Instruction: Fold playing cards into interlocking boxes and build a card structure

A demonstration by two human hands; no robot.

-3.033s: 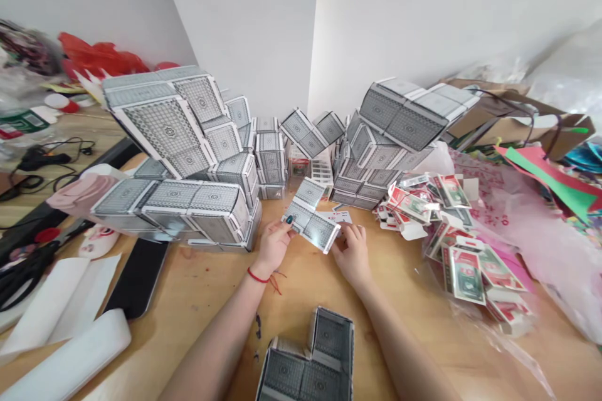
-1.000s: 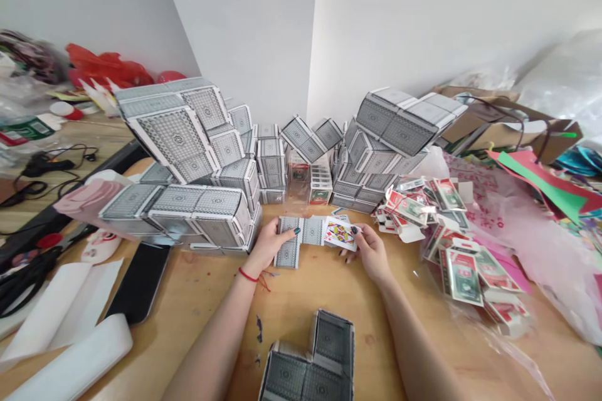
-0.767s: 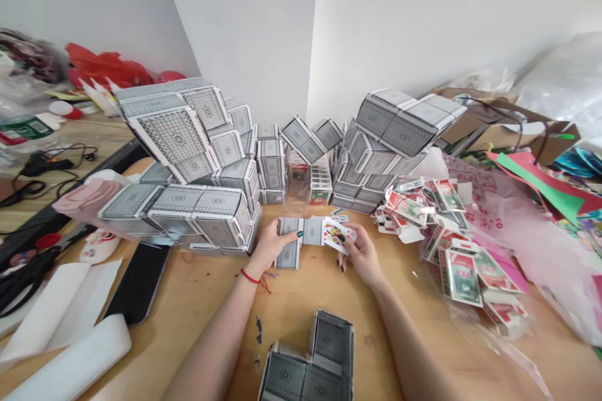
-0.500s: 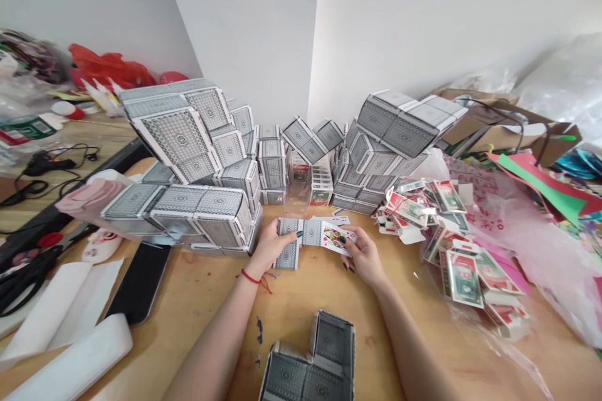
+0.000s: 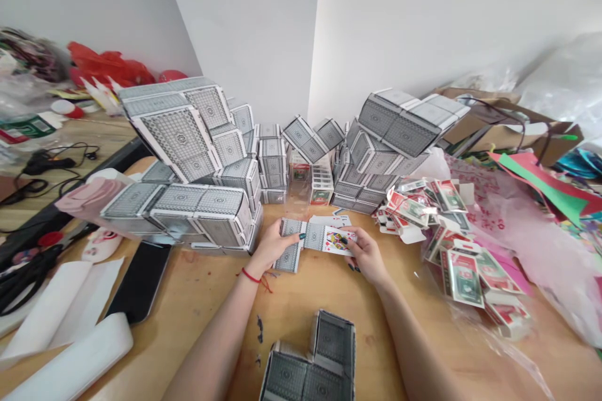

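My left hand [image 5: 274, 247] is closed on grey-backed playing cards [image 5: 288, 258], its thumb lying across their backs. Between my two hands stretches a grey card back [image 5: 314, 237], overlapping the cards on the left. My right hand [image 5: 365, 254] pinches a face-up picture card [image 5: 332, 240] at the right end of this row. Just behind it, a few face-up cards [image 5: 332, 220] lie on the table. Nearest to me stands an L-shaped block [image 5: 324, 360] covered in grey card backs.
Stacked card-covered blocks [image 5: 221, 213] stand on the left, with more blocks [image 5: 399, 125] at the right. Opened red-and-green card boxes [image 5: 463, 272] pile up beside pink plastic [image 5: 531, 257]. A black phone [image 5: 140, 282], scissors [image 5: 32, 272] and a white roll [image 5: 79, 357] lie left.
The picture card in my right hand has turned slightly and shifted right, lining up more with the grey card. My left hand stays nearly in place, its cards slightly tilted.
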